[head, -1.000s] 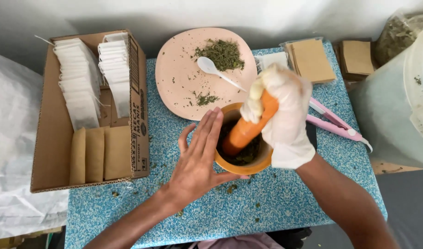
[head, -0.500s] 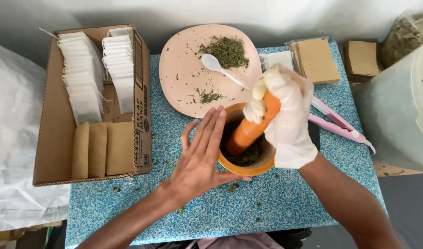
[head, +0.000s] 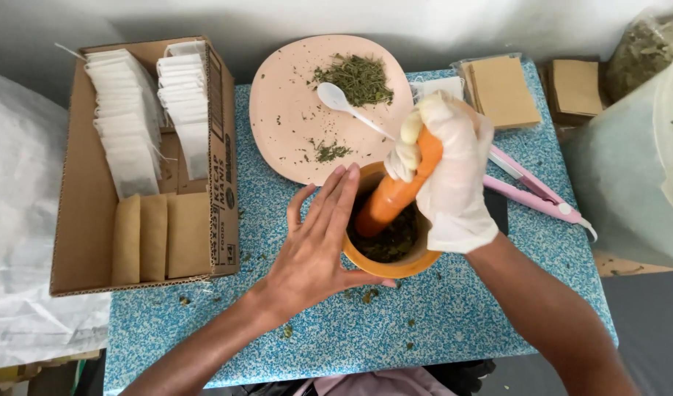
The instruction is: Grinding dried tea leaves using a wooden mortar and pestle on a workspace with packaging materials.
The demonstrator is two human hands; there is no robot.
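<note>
**A:** Where does the grinding stand?

**B:** Midway, I would judge. The orange mortar [head: 386, 258] sits on the blue speckled desk [head: 454, 315], just below the pink plate [head: 307, 117]. Dark green herb [head: 388, 240] lies in its bottom, and it looks coarse and leafy, not yet a fine crumble.

**A:** And the hands?

**B:** The right hand [head: 446, 172], in a thin white glove, is clenched round the top of the orange pestle [head: 391, 198], which leans into the mortar with its lower end down in the herb. The left hand [head: 314, 246] is bare and holds nothing; it lies flat and spread against the mortar's left side, fingers stretched toward the rim, thumb curled under the near edge, steadying it.

**A:** What looks finished?

**B:** On the plate above the mortar there is a small heap of chopped herb [head: 355, 77] and a white spoon [head: 344, 106], with crumbs scattered about. Left of the mortar a cardboard box [head: 80, 242] holds rows of white filter bags [head: 127, 125] and some brown envelopes [head: 160, 238]. Whether those bags are filled I cannot tell.

**A:** What is left, then?

**B:** By my reading, the batch in the mortar needs more crushing. To the mortar's right a pink clamp-like tool [head: 534, 194] lies on the desk with no hand on it, and more brown envelopes [head: 501, 92] are stacked above it.
</note>
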